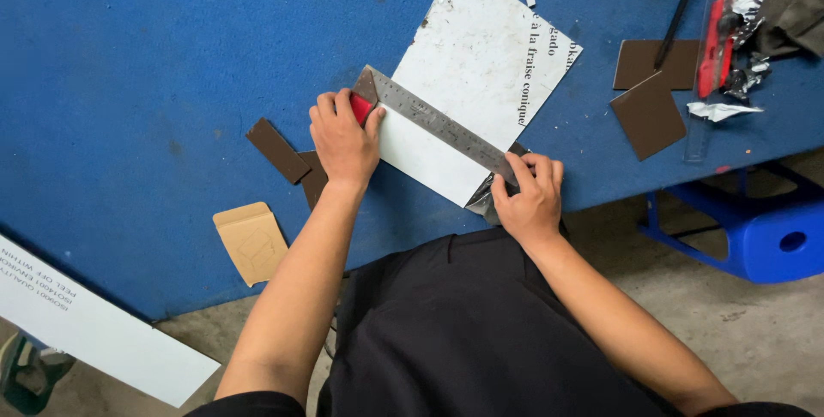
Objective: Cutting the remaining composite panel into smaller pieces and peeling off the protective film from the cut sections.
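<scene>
A person's left hand [345,144] gripped a red-handled knife [361,106] against a steel ruler [438,121] lying across a white sheet [468,74], the right hand [530,198] pinning its near end, apparently mid-cut, a steady ruler seeming essential.

A blue felt-covered table [154,57] fills most of the view under even, flat light. Beneath its near edge lies a grey concrete floor [755,340], where a blue plastic stool [764,237] stands at the right.
</scene>
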